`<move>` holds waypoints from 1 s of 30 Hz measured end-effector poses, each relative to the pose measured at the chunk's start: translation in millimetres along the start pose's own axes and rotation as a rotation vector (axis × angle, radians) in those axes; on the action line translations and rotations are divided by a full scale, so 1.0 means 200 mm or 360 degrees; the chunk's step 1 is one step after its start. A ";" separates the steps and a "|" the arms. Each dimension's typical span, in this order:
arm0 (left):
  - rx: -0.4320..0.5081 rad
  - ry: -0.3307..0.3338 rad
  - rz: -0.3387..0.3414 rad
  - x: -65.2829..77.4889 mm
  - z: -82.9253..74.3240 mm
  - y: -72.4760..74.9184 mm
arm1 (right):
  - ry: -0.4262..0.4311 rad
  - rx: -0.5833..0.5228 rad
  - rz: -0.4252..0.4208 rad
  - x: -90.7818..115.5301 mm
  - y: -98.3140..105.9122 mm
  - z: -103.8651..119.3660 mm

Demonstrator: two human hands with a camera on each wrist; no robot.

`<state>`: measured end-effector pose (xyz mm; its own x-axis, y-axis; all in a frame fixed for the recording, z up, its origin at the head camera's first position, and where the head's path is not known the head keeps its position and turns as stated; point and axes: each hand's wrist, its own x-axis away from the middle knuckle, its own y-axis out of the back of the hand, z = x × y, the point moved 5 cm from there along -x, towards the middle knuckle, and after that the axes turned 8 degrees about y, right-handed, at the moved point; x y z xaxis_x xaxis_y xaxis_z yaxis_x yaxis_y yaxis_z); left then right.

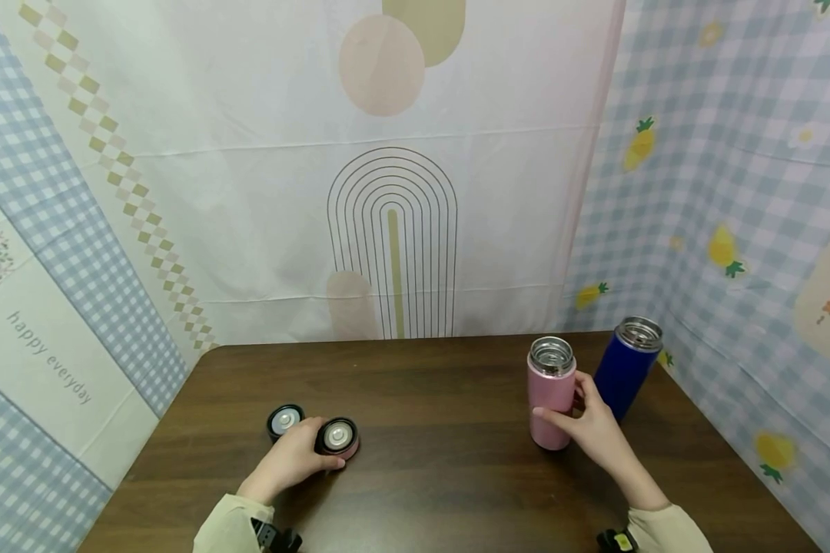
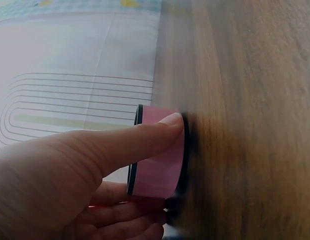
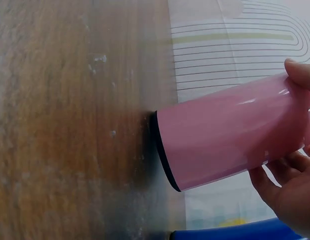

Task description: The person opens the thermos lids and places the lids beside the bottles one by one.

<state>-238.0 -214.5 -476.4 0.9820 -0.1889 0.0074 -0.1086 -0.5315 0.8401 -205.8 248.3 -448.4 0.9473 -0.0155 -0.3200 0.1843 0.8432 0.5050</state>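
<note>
My left hand (image 1: 293,455) grips a pink lid (image 1: 337,435) with a black rim, its inner side facing up, at the left of the table. In the left wrist view the thumb lies across the lid's pink side wall (image 2: 157,172). Just behind that hand sits a second lid (image 1: 285,418), black-rimmed and also inner side up. On the right, my right hand (image 1: 598,434) holds a pink thermos bottle (image 1: 552,395) round its side, thumb in front. The bottle stands uncapped, its steel mouth showing; its dark base (image 3: 164,150) is at the tabletop in the right wrist view.
An uncapped blue thermos bottle (image 1: 622,372) stands right behind my right hand, near the table's right edge. Printed cloths (image 1: 270,246) hang behind the brown wooden table (image 1: 443,461) and along both sides.
</note>
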 end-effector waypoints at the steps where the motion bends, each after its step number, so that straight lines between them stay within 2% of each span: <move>1: -0.0004 0.0004 0.0002 0.00 0.00 0.00 | -0.0006 -0.0006 -0.0002 0.00 0.00 0.00; 10: -0.0018 0.0053 0.0054 0.00 0.00 0.00 | -0.0050 -0.0085 -0.0059 0.01 0.02 -0.06; 21: -0.0006 -0.0002 -0.0004 0.00 0.00 -0.01 | -0.0088 -0.0196 -0.0111 0.03 0.00 -0.09; 30: -0.0032 0.0047 0.0020 0.00 0.00 0.00 | -0.0108 -0.0219 -0.0150 0.04 -0.03 -0.12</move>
<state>-238.7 -213.5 -476.5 0.9847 -0.1711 0.0339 -0.1183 -0.5124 0.8506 -205.6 256.4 -474.1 0.9438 -0.1301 -0.3037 0.2400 0.9017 0.3596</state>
